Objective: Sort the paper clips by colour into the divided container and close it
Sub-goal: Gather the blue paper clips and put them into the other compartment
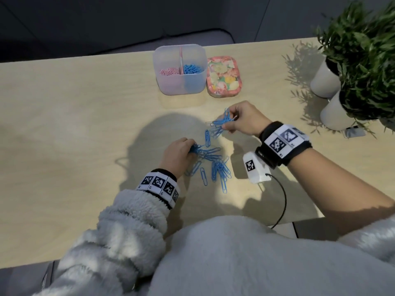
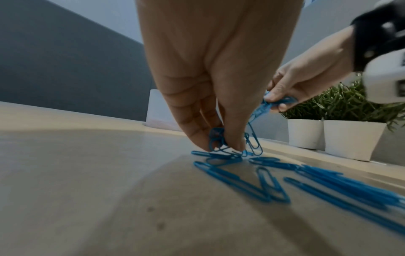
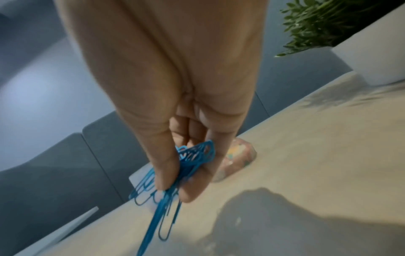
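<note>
The right hand, just right of centre in the head view, is pinching a bundle of blue paper clips between thumb and fingertips. The right wrist view confirms this: the thumb and fingers are pressing together around the bundle, with several clips hanging loose below the grip. Holding many clips at once is probably reducing the number of trips to the container.

The left hand, slightly left of centre, is reaching down with its fingertips closing on a few clips lying on the table. The left wrist view shows these fingers drawn together in a pinch at the table surface, likely gathering the clips into a small stack before lifting.

The loose blue clips are lying scattered at the centre of the head view, between and below the two hands, some overlapping. They are thin bent-wire loops with a uniform blue coating. No pink clips are showing on the table.

The divided container is standing open at upper centre, well apart from the hands. It is translucent, with a central partition: pink clips are resting in the left compartment, blue clips in the right. A floral-patterned lid is lying just beside it on the right, apparently waiting for the closing step.

Two potted plants are standing at the upper right.
</note>
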Demonstrator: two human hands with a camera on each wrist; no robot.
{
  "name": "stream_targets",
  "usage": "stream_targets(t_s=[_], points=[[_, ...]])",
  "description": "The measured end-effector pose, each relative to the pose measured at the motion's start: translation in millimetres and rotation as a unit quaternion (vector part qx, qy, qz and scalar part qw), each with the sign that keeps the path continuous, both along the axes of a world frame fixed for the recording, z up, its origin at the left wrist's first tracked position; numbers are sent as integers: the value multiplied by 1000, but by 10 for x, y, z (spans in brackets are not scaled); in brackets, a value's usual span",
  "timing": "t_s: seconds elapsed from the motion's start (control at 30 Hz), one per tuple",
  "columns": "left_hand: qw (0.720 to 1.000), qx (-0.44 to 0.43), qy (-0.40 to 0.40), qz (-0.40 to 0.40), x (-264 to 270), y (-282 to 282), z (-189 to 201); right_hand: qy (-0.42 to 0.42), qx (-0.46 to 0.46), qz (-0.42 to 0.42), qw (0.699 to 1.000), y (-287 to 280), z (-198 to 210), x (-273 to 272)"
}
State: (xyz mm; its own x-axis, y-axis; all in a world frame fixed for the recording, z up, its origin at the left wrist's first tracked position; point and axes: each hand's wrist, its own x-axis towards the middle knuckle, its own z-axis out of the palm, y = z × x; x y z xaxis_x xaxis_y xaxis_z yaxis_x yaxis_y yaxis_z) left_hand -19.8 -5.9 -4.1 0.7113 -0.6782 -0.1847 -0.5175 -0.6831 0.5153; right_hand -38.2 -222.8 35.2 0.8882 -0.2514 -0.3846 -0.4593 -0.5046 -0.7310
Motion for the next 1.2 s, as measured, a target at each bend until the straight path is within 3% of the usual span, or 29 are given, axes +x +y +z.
stream_targets(t_s=[0.13,0.3,0.53,0.67,0.8,0.93,1.2], points=[[1000,-1,20,9,12,27,44,-20,-10,-31,999,-113,324,539],[999,-15,41,11,-25,60,85,-57,-94,-58,992,-104,556,1274],[998,-26,34,35,82,114,147,-15,-245,-34,969,149,506,1837],[998,-47,24,37,282,12,305,9,-233,-21,972,245,472,1891],[992,-106,7,73,696,-268,592,-74,-150,-104,980,138,529,1762],[984,-107,-17,141,1251,-692,814,-122,-60,-139,981,-66,449,1204],[992,60,-51,100,1752,-1212,825,-40,-39,-82,995,-75,55,-155]])
